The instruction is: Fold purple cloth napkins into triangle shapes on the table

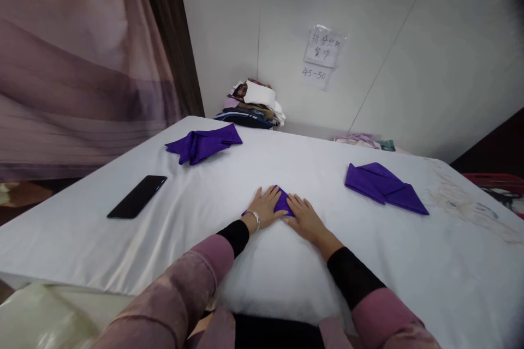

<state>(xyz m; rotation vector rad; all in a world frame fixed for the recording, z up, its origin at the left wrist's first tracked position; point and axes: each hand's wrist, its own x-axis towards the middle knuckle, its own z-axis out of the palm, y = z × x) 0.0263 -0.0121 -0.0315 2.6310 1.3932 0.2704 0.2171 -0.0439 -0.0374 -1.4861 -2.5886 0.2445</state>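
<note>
A small folded purple napkin (282, 202) lies on the white-covered table in front of me, mostly hidden under my hands. My left hand (265, 208) rests flat on its left part, fingers stretched forward, a silver bracelet at the wrist. On the right part lies my right hand (305, 218), also flat with fingers extended toward the left one. To the far left sits a purple cloth folded into a pointed shape (204, 143). Another folded purple cloth (385, 186) lies flat on the right side.
A black phone (137, 197) lies at the left of the white tablecloth (286, 158). Stacked folded clothes (251, 103) stand beyond the far edge by the wall, where a handwritten sign (323, 48) hangs. A sheer pink curtain (82, 65) drapes at the left.
</note>
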